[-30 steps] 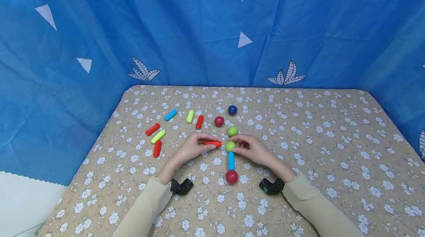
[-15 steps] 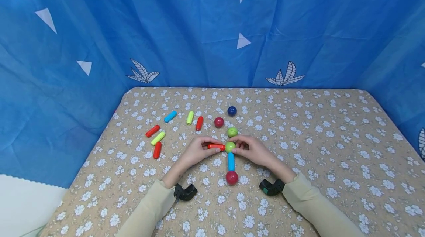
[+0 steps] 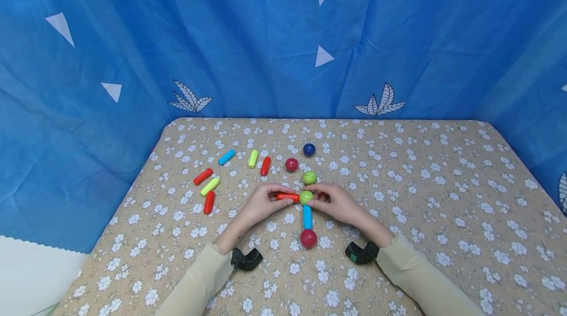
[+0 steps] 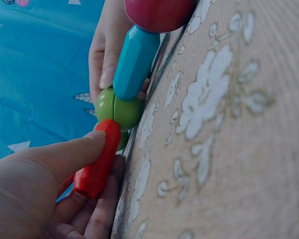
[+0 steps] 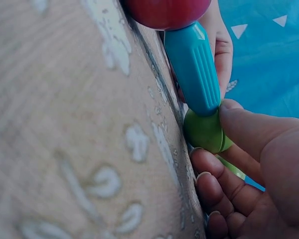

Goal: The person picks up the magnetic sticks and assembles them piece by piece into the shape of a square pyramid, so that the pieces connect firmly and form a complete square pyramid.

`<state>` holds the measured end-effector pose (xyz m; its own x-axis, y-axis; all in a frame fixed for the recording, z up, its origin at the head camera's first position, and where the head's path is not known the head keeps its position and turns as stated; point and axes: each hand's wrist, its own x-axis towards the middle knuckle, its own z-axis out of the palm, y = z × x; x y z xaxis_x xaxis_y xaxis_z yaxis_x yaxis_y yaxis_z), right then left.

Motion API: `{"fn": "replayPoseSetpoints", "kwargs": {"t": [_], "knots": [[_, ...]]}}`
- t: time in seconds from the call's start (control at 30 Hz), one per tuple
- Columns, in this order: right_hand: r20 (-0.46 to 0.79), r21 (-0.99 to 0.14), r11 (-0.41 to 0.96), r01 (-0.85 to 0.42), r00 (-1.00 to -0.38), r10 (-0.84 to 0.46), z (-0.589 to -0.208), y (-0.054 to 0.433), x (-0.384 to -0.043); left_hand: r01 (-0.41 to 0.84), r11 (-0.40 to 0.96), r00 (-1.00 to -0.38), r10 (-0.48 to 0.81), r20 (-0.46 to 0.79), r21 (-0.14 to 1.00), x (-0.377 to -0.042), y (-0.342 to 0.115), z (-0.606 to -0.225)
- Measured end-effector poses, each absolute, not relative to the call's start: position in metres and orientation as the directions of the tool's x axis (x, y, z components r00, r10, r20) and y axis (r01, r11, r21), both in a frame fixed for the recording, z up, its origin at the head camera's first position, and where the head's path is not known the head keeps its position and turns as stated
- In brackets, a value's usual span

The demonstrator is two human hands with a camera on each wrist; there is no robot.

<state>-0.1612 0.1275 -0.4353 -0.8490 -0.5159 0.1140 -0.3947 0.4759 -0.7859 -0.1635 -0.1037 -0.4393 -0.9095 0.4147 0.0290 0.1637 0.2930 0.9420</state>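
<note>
My left hand (image 3: 263, 204) pinches a red rod (image 4: 97, 162) between thumb and fingers, its far end against a green ball (image 3: 305, 197). From the other side, my right hand (image 3: 337, 204) grips that ball, thumb in front and fingers curled behind, as the right wrist view shows. A blue rod (image 3: 307, 217) joins the green ball to a dark red ball (image 3: 308, 238) on the near side, so the pieces form a corner. Just beyond the held ball sits a second green ball (image 3: 309, 177), close to the right fingertips.
Farther back lie another dark red ball (image 3: 291, 165) and a navy ball (image 3: 309, 149). Loose rods are scattered to the left, among them a light blue rod (image 3: 227, 157), a yellow-green rod (image 3: 210, 186) and a red rod (image 3: 209, 202). A flowered cloth (image 3: 398, 183) covers the table.
The left hand has moved right with the red rod, closing the gap so that its end meets the green ball. The right hand has stayed on the ball.
</note>
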Motion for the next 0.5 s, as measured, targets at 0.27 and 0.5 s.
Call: {"fn": "replayPoseSetpoints", "kwargs": {"t": [0.27, 0.5], "knots": [[0.101, -0.791, 0.474, -0.386, -0.847, -0.522, -0.436, 0.127, -0.161, 0.189, 0.295, -0.9, 0.434, 0.045, 0.937, -0.149, -0.103, -0.409], [0.112, -0.791, 0.466, -0.396, -0.843, -0.527, -0.437, 0.129, -0.159, 0.2, 0.3, -0.894, 0.445, 0.049, 0.933, -0.148, -0.105, -0.41]]}}
